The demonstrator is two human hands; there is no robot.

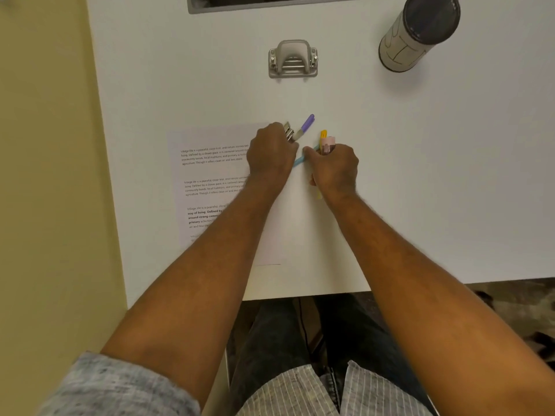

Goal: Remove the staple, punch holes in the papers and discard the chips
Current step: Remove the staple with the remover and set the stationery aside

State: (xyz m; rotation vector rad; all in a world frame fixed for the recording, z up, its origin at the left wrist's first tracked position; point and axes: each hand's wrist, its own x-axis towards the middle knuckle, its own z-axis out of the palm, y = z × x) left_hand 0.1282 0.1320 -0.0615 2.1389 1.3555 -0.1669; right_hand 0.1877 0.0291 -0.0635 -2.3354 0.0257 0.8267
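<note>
Left hand (271,150) gripped a metal staple remover (289,132) at the papers' (210,187) top corner; right hand (335,166) clutched several pens (323,142). Staple step apparently under way. Hole punch (292,59) sat untouched beyond; punching and chip disposal remained.

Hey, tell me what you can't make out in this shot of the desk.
All in the head view:
- Staple: hidden under the left hand at the papers' top corner.
- What the left hand grips beside the purple pen: mostly covered by its fingers.
- Items bunched in the right hand: largely hidden.
- Tray at the top: cut off by the frame edge.
- Printed text: too small to read fully.
</note>
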